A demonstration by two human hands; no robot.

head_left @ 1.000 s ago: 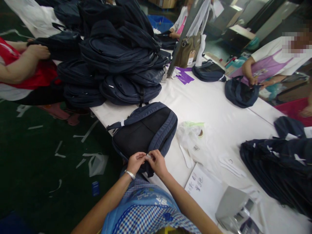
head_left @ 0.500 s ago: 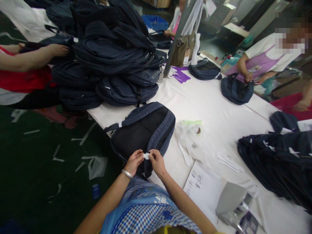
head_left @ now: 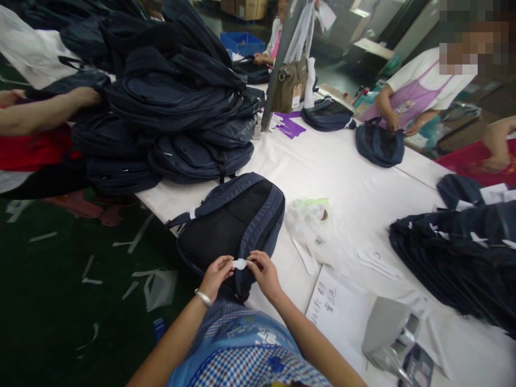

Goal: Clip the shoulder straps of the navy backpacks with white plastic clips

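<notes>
A navy backpack [head_left: 226, 226] lies back panel up on the white table, close in front of me. Over the near end of its right shoulder strap [head_left: 260, 220], a small white strip [head_left: 239, 264] is stretched between my two hands. My left hand [head_left: 219, 275] pinches the strip's left end, fingers closed. The other end sits between the thumb and fingers of my right hand [head_left: 263, 271]. A similar white band [head_left: 192, 213] is wrapped round the backpack's left strap. Whether my strip goes round the strap underneath is hidden.
Stacked navy backpacks [head_left: 173, 102] rise at the back left; more bags [head_left: 455, 263] lie at right. A plastic bag with a tape roll [head_left: 312, 220], a written sheet [head_left: 338, 312] and a grey tape dispenser [head_left: 387, 333] are on the table [head_left: 322, 166]. Co-workers handle bags around it.
The view has shifted slightly, so the surroundings sit a little further left. Both hands keep hold of the white strip over the strap, with only small finger movements.
</notes>
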